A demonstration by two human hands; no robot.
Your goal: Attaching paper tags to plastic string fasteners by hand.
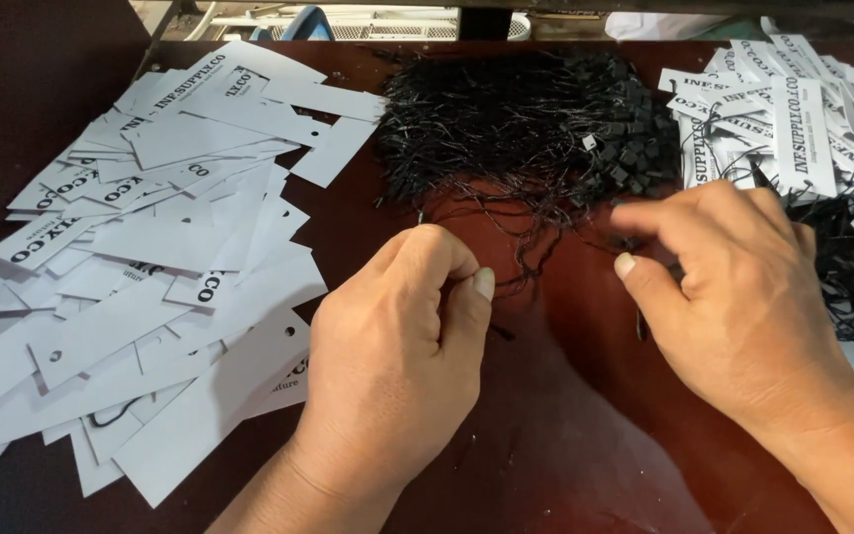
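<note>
I look down on a dark reddish-brown wooden tabletop (565,415), and I take the tangled heap of thin black strings with small square black plastic fasteners (536,124) at its far middle as my landmark. My left hand (402,346) sits just in front of that heap, curled almost into a fist, thumb pressed against the bent forefinger; it seems to pinch one thin black strand that rises from between them, though the strand is too fine for me to be sure. My right hand (733,287) lies in front of the heap's right edge, fingers bent and drawn together, the forefinger and thumb tips meeting at loose strands trailing from the heap; I cannot tell whether they actually grip one. The two hands are apart, with bare tabletop and a few stray strands between them. Left of the heap spreads a wide loose pile of white rectangular paper tags with punched holes (140,267), overlapping and lying flat. Right of the heap lies a smaller pile of white printed tags already carrying black strings (793,119), their threads spilling down the tabletop's right side behind my right hand.
</note>
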